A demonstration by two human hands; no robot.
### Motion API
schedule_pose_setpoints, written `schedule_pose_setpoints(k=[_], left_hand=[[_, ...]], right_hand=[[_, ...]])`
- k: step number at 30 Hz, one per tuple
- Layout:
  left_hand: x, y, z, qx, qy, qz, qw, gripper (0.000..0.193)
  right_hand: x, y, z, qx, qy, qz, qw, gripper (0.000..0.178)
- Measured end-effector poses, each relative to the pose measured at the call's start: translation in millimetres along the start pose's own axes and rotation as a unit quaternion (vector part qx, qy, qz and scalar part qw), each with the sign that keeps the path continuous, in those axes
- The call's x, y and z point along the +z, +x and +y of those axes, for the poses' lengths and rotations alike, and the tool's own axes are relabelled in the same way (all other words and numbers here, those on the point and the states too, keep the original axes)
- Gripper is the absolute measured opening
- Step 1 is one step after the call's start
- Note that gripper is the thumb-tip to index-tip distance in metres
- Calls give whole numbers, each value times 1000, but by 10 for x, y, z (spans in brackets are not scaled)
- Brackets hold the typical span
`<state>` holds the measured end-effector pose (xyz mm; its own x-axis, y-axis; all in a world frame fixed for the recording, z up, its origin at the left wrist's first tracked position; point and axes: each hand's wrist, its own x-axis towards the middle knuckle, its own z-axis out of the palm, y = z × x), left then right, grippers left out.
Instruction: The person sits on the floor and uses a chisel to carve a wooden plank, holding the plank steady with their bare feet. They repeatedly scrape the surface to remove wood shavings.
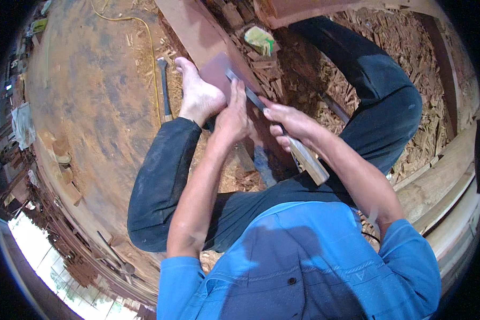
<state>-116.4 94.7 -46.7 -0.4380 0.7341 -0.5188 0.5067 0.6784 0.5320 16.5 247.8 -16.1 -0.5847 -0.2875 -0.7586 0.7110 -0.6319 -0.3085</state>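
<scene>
Blue shirt (261, 261), then slim, pale wood-handled chisel (255, 99)

1. This is a woodworking workshop: splintered, reddish-tan wood chips (400, 45) lie thickly heaped on the right.
2. A steel-bladed chisel with a pale wooden handle (308, 161) is in use over a long, flat, reddish-brown wooden plank (193, 26).
3. Long, pale brown timber lengths (442, 184) lie side by side at the right edge.
4. A thin yellow cord (153, 48) (gently curved) crosses the brown, dark-stained floor (98, 101).
</scene>
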Motion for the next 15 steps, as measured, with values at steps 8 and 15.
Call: schedule_pose_setpoints(k=[8, 15], left_hand=[[357, -234, 76, 26, 35, -1, 999, 113], [452, -363, 44, 10, 18, -36, 999, 110]], right_hand=[[-208, -116, 338, -9, 3, -26, 1000, 60], [-133, -262, 343, 43, -20, -9, 999, 60]])
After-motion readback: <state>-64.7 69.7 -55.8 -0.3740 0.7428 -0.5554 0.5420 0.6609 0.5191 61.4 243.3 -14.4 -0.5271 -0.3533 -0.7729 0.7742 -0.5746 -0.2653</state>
